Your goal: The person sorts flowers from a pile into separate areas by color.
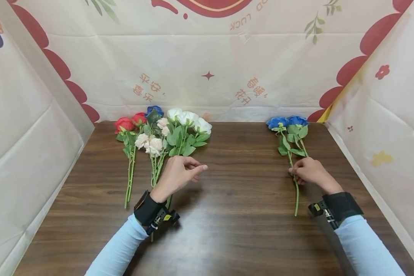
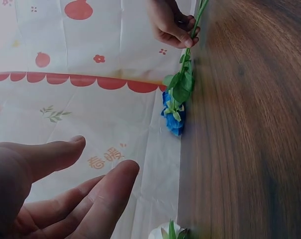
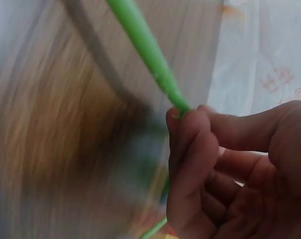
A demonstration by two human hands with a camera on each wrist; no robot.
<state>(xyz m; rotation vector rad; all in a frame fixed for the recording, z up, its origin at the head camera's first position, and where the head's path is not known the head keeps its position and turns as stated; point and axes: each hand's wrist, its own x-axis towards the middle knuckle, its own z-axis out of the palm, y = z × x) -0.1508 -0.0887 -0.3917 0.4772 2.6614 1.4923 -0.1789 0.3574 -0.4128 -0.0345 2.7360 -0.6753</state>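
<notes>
1. Right hand (image 1: 310,171): thumb and fingers pinch the green stem (image 1: 296,201) of a blue flower (image 1: 277,122) at the far right of the counter (image 1: 234,199); the lower stem extends below the grip, toward the wearer.
2. Second blue flower (image 1: 298,121): just beside the first, its head to the right; its lower stem is hidden by the right hand, so whether it too is gripped cannot be told.
3. Left hand (image 1: 178,172): thumb and fingertips apart with nothing between them, as the left wrist view shows; in the head view it overlaps the stems of the left group.
4. Left group, on the counter: two red flowers (image 1: 124,124) outermost, a third blue flower (image 1: 154,111) at the back, cream flowers (image 1: 154,146) in the middle, white flowers (image 1: 188,118) to the right.
5. Printed cloth (image 1: 193,57): upright behind the counter.
</notes>
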